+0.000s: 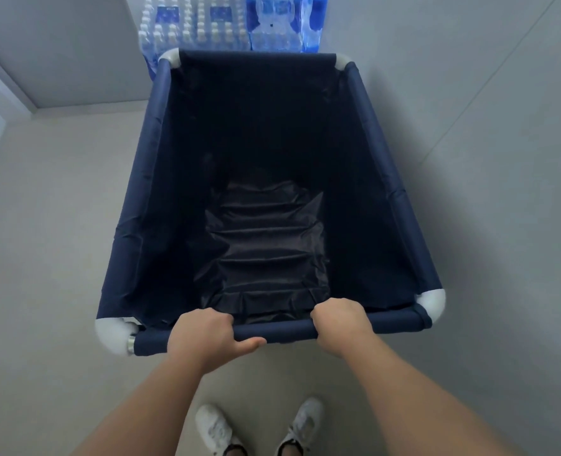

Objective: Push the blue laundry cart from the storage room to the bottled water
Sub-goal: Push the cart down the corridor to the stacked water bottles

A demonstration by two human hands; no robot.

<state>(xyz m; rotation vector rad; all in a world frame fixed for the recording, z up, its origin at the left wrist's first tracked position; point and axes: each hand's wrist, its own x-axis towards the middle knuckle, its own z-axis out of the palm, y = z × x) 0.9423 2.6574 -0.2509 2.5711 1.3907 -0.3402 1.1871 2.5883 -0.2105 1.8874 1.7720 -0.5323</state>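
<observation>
The blue laundry cart [381, 153] fills the middle of the head view, a dark navy fabric bin on a frame with white corner joints. Nothing lies inside but its creased fabric floor. My left hand [203, 337] grips the near rail, thumb stretched along its underside. My right hand [341, 324] grips the same rail further right. Shrink-wrapped packs of bottled water [193, 24] are stacked on the floor against the far wall. The cart's far rail stands right in front of them and hides their lower part.
A grey wall [58, 44] runs on the left and another on the right [486, 60], closing in a narrow corner around the water. Pale tiled floor [58, 241] lies on both sides of the cart. My white shoes [216, 429] stand behind the near rail.
</observation>
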